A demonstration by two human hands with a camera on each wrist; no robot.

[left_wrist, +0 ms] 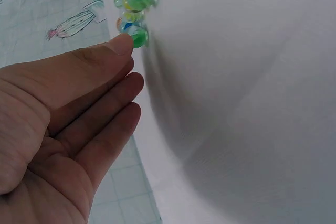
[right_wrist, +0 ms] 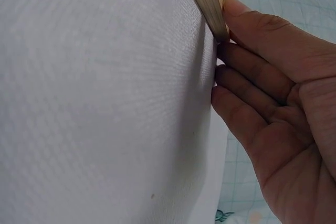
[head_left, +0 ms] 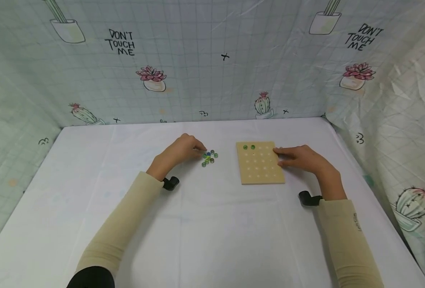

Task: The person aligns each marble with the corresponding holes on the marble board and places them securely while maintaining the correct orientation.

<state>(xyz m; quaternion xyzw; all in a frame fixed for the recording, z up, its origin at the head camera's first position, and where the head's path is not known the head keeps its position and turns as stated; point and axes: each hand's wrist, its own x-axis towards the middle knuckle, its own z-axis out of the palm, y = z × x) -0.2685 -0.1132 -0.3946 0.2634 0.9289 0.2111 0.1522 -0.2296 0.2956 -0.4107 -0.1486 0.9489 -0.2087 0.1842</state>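
Note:
My left hand [head_left: 186,149] reaches to the left side of a small cluster of glass marbles [head_left: 212,160]. In the left wrist view its thumb [left_wrist: 123,44] meets a green marble [left_wrist: 139,38] at the edge of the group; the index finger is partly hidden behind the thumb. Most marbles are green, one is blue. A square wooden board [head_left: 250,168] with rows of pale hollows lies to the right. Two green marbles [head_left: 249,147] sit in its far row. My right hand [head_left: 304,158] touches the board's right edge with extended thumb and finger.
A white cloth covers the table [head_left: 212,232]. Behind it hangs a printed curtain [head_left: 198,60] with cactus drawings, and it continues along both sides. A black wrist camera [head_left: 171,183] sits on the left wrist, another camera [head_left: 309,198] on the right.

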